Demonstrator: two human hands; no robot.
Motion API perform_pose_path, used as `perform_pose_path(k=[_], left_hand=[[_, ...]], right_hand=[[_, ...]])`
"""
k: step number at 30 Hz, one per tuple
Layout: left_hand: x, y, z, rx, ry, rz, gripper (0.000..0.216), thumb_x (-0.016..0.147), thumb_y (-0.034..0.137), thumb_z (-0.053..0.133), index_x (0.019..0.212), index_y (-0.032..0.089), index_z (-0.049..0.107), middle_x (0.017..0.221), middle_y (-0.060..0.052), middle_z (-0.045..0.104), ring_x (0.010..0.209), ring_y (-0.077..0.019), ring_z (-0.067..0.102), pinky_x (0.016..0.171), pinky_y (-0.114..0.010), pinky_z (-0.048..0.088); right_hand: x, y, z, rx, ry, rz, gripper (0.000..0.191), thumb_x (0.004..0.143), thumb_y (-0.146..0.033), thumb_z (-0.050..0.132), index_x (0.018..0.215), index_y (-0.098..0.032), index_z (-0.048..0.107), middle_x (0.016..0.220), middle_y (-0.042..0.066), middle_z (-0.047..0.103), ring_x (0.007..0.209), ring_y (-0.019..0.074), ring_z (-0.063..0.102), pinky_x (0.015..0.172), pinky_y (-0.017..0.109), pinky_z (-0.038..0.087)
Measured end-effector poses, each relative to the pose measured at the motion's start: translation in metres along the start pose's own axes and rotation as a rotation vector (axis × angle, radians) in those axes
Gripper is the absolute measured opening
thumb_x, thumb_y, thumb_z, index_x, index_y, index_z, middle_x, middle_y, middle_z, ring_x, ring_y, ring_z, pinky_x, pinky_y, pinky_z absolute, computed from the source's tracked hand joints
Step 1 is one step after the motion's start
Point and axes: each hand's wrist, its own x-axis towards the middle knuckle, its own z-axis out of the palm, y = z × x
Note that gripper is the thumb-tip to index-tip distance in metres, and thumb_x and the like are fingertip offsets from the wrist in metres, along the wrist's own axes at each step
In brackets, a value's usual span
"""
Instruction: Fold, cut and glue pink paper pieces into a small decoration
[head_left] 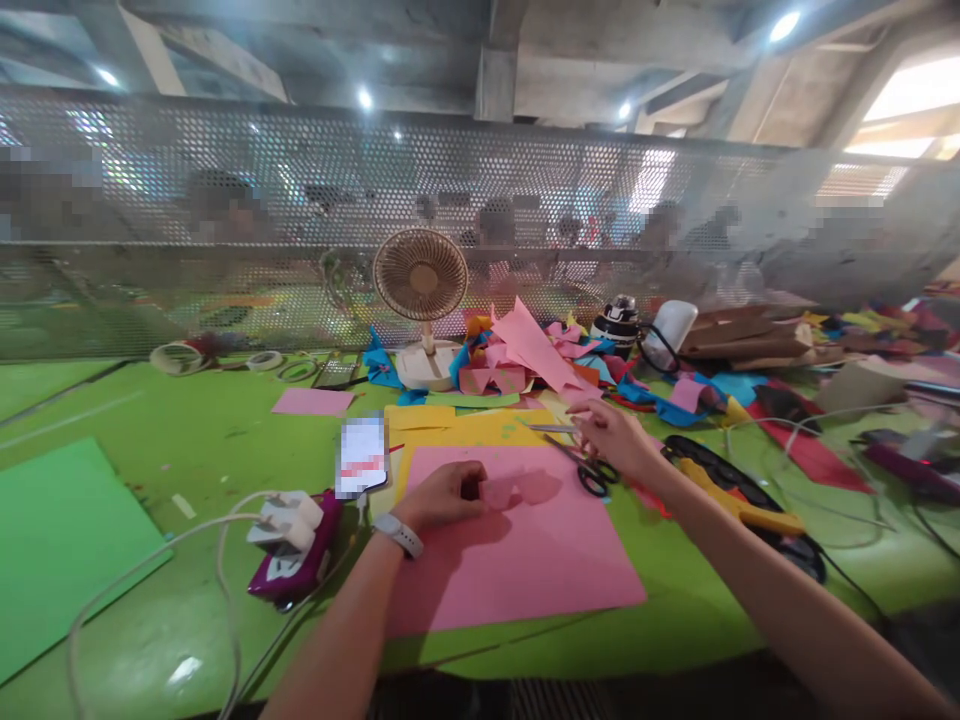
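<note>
Forearms [337, 620] I guided remotely flanked the pink sheet [517, 575].
Left hand [442, 495] pinched a paper scrap [536, 487] over it; right hand [619, 440] clamped a metal tool [551, 428]; light pressure seemed wisest.

In a craft workshop, we work at a green table [247, 440] with a pink sheet [517, 570] and paper scraps [529, 345], under a concrete ceiling [615, 60], people [219, 205] beyond a perforated screen [570, 165].

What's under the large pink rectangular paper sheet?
Flat yellow paper shows past the far edge of the pink sheet, and glossy green tabletop along its near edge. Anything else beneath is covered.
</note>
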Motion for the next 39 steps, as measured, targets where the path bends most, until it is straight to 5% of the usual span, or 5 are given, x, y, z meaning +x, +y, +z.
perform_pose_path(k=[5, 10, 15, 20, 39], left_hand=[[0.0, 0.001, 0.0, -0.022, 0.005, 0.002, 0.014, 0.06, 0.017, 0.051, 0.074, 0.017, 0.047, 0.06, 0.005, 0.044, 0.054, -0.0091, 0.04, 0.048, -0.021, 0.027], [-0.001, 0.003, 0.0, -0.05, -0.009, 0.0, 0.014, 0.061, 0.018, 0.053, 0.073, 0.016, 0.048, 0.061, 0.004, 0.045, 0.056, -0.0097, 0.041, 0.049, -0.021, 0.027], [-0.001, 0.002, 0.003, -0.061, 0.002, -0.016, 0.015, 0.064, 0.023, 0.056, 0.075, 0.015, 0.05, 0.063, 0.003, 0.044, 0.055, -0.0094, 0.04, 0.047, -0.021, 0.023], [-0.001, 0.002, 0.003, -0.08, 0.003, -0.014, 0.016, 0.064, 0.025, 0.059, 0.073, 0.015, 0.049, 0.061, 0.004, 0.042, 0.054, -0.0091, 0.038, 0.047, -0.021, 0.023], [-0.001, 0.003, 0.003, -0.035, 0.034, -0.029, 0.01, 0.065, 0.019, 0.055, 0.074, 0.016, 0.052, 0.067, 0.002, 0.047, 0.06, -0.0108, 0.043, 0.051, -0.022, 0.028]], right_hand=[[0.021, -0.012, 0.007, 0.462, -0.079, 0.039, 0.033, 0.067, -0.042, 0.065, 0.086, -0.016, 0.06, 0.066, 0.002, 0.062, 0.059, 0.0139, 0.062, 0.048, 0.02, 0.044], [0.04, -0.017, 0.031, 0.367, 0.053, -0.103, 0.042, 0.071, -0.055, 0.057, 0.078, -0.015, 0.061, 0.057, 0.001, 0.058, 0.045, 0.011, 0.055, 0.039, 0.02, 0.037], [0.045, -0.024, 0.041, 0.175, 0.094, -0.216, 0.032, 0.073, -0.049, 0.058, 0.066, -0.017, 0.06, 0.057, -0.001, 0.058, 0.05, 0.0105, 0.053, 0.047, 0.02, 0.041], [0.042, -0.019, 0.044, 0.052, -0.102, -0.272, 0.034, 0.077, -0.048, 0.055, 0.069, -0.016, 0.064, 0.062, 0.003, 0.064, 0.055, 0.0137, 0.058, 0.051, 0.023, 0.044], [0.027, 0.002, 0.045, 0.157, -0.193, -0.217, 0.021, 0.071, -0.041, 0.066, 0.078, -0.022, 0.073, 0.089, 0.003, 0.07, 0.083, 0.0206, 0.064, 0.073, 0.03, 0.05]])
